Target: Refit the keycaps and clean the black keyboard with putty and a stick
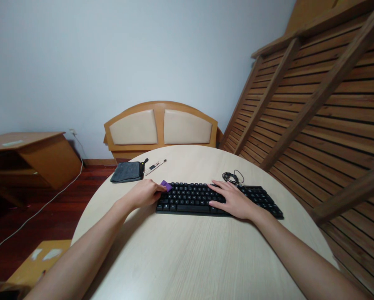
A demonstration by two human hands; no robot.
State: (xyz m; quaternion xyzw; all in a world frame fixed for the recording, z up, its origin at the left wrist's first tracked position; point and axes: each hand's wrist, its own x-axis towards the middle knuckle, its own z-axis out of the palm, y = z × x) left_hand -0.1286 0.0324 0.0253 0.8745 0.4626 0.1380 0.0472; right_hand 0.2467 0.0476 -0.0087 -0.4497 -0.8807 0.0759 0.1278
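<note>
Black full-size keyboard [191, 199] lies face up before you, its back left corner just beyond your left fingers. Judging by how things stand, your work on it is under way: a small purple cloth [166, 186] sits at that corner, and the rest of the keys have nothing of it on them. Which keys are done and which are left, you cannot tell from this view. Your left hand [144, 193] is curled, its fingers pinching the cloth. Your right hand [236, 201] is spread, palm down, resting across the keys just left of the number pad [262, 198]. Behind that hand lies a coiled black cable [233, 179]. Farther left, a dark grey pouch [127, 171] and a slim pale strip [154, 167] rest on your round table [180, 250].
</note>
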